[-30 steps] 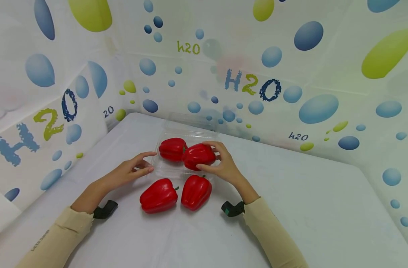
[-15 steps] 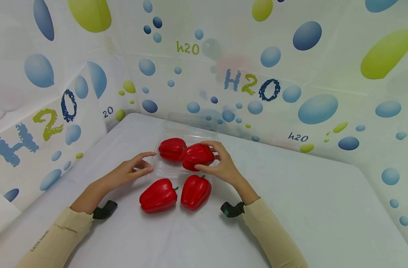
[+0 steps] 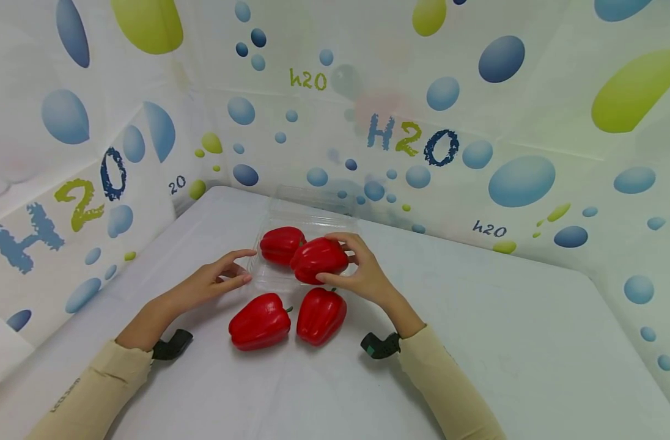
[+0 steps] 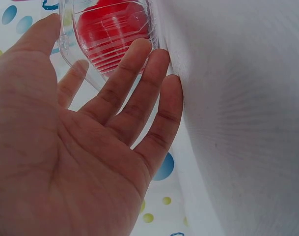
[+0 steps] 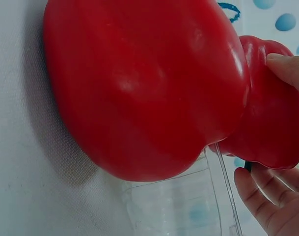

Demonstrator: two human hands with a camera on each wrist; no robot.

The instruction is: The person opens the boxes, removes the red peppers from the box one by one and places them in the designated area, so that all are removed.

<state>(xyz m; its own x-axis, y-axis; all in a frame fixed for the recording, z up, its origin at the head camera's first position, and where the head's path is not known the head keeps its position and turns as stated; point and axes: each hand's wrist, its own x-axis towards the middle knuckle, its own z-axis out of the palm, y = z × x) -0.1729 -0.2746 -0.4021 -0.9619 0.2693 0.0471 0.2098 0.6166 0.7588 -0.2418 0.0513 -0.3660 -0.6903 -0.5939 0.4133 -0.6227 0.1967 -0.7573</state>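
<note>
Two red peppers [image 3: 260, 322] [image 3: 321, 316] are placed before a clear box [image 3: 277, 279].
One pepper [image 3: 280, 245] is laid inside; beside it, another pepper [image 3: 317, 261] is gripped by thumb and fingers of the right hand [image 3: 364, 273]. Near the box, the left hand [image 3: 209, 282] is seen, fingers spread.

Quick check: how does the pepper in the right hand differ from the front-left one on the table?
Hold: the held pepper is gripped by the right hand; no hand touches the loose pepper.
Place: the held pepper is at the clear container, while the loose pepper lies on the white tabletop.
Stem: the loose pepper's points rightward in the head view; the held pepper's I can't make out there.
Shared: both are glossy red.
</note>
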